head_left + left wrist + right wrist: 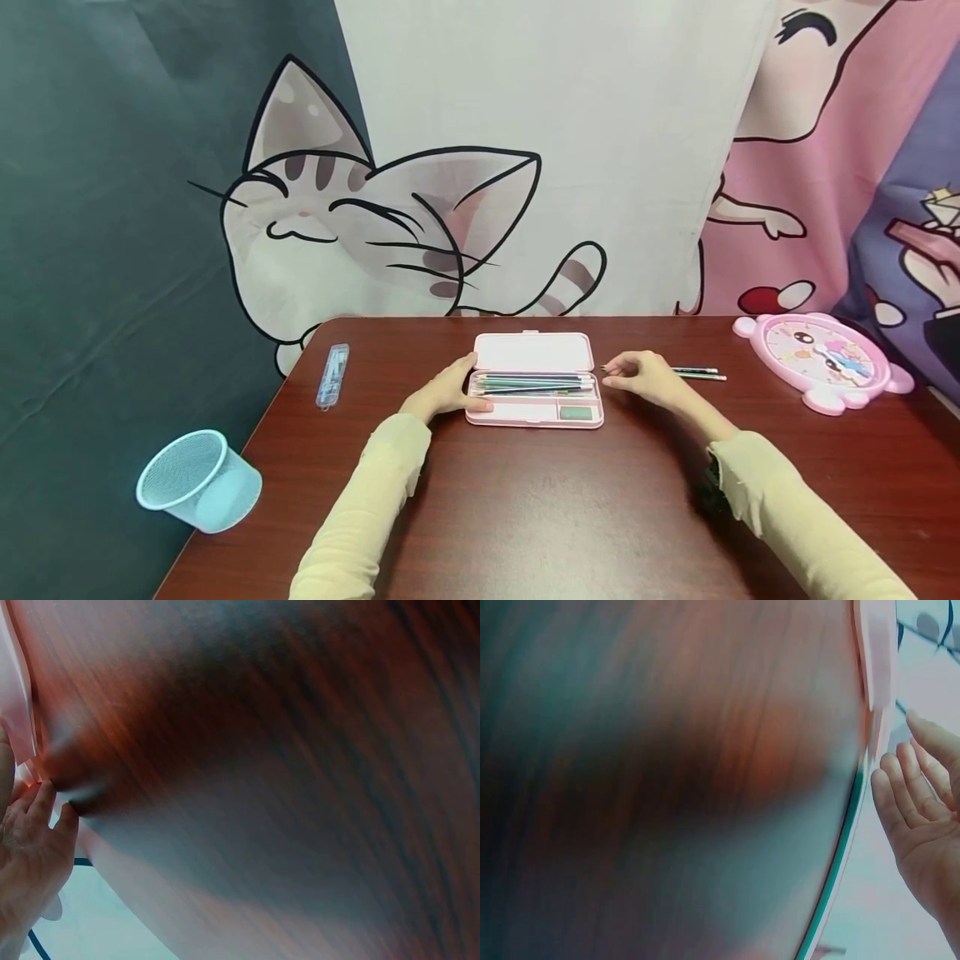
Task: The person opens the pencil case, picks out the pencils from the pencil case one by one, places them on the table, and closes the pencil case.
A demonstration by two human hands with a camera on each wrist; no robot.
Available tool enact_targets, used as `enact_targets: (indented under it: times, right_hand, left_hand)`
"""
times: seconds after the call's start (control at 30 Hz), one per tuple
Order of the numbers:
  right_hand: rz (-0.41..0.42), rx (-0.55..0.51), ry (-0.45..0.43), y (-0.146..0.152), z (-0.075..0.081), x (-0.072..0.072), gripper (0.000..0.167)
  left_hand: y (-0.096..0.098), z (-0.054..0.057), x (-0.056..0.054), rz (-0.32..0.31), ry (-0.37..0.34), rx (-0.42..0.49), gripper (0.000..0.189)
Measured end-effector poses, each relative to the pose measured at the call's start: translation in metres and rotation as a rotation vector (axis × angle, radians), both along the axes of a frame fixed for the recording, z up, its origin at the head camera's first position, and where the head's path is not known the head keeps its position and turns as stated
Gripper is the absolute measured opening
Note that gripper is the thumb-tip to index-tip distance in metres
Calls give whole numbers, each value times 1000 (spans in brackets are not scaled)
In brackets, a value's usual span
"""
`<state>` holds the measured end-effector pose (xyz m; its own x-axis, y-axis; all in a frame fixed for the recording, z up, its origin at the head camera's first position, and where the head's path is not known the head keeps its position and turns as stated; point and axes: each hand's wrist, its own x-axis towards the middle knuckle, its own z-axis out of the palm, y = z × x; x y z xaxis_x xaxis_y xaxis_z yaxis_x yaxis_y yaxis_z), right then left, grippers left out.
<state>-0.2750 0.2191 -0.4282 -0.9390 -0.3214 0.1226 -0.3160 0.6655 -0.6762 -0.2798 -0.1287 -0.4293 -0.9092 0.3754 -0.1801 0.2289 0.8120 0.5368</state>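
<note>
An open pink pencil case (534, 423) lies on the table, its lid tipped back. Several pencils (536, 384) fill its rear compartment, and a green eraser (576, 413) sits front right. My left hand (444, 390) grips the case's left end, thumb over the front compartment; its fingers also show in the left wrist view (34, 847). Just right of the case, my right hand (645, 377) hovers over two loose pencils (701, 374), thumb and fingers apart. The right wrist view shows a green pencil (841, 844) beside those fingers.
A pink clock (828, 358) lies at the right. On the left are a clear blue case (333, 375) with small contents and a light-blue mesh basket (238, 496) on its side at the table's edge. A cartoon cat curtain (420, 225) hangs behind.
</note>
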Motion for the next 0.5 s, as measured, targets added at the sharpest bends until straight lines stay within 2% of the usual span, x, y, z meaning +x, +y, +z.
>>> enact_targets:
  times: [0.27,0.5]
  right_hand:
    - [96,5,82,-30,-7,3,17]
    - [139,122,172,-44,-9,-1,17]
  left_hand:
    - [1,0,2,-4,-11,14,100]
    - [1,-1,1,7,-10,15,101]
